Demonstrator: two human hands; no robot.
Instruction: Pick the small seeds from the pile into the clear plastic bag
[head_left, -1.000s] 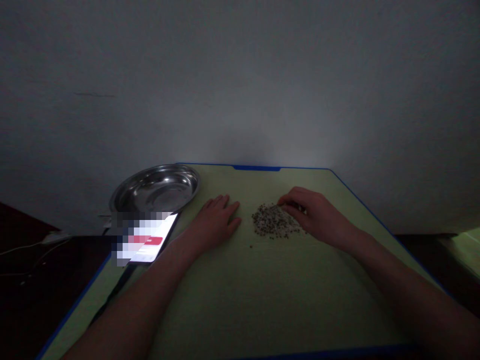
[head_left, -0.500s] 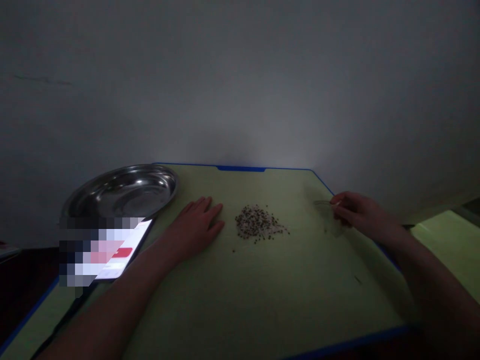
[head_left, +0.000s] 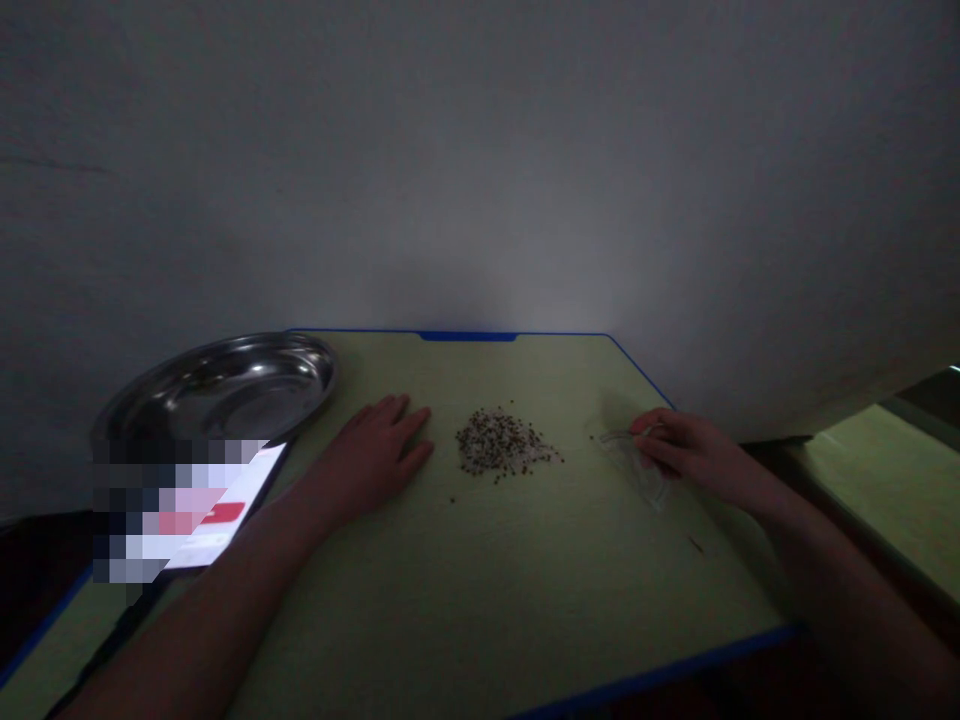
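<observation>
A small heap of mixed dark and pale grains [head_left: 501, 443] lies on the light yellow-green tabletop [head_left: 420, 610], with a few strays around it. To the left of the heap, my left hand [head_left: 382, 440] rests palm down on the table, fingers spread and holding nothing. On the other side my right hand [head_left: 679, 447] pinches the edge of a clear plastic bag [head_left: 651, 485], which hangs down over the table. The bag looks empty, though dim light makes its inside hard to see. One dark grain sits just left of the bag.
A wide steel basin [head_left: 259, 400] stands at the back left. Before it lies a lit phone [head_left: 217, 520], partly blurred out. A grey wall [head_left: 480, 180] rises behind the table's blue edge. A thin dark sliver [head_left: 696, 545] lies at right; another table [head_left: 892, 490] is beyond.
The clear bag has come lower and shows more fully below my right hand. The whole view has shifted slightly, moving table items leftward. My left hand stays flat beside the grains.
</observation>
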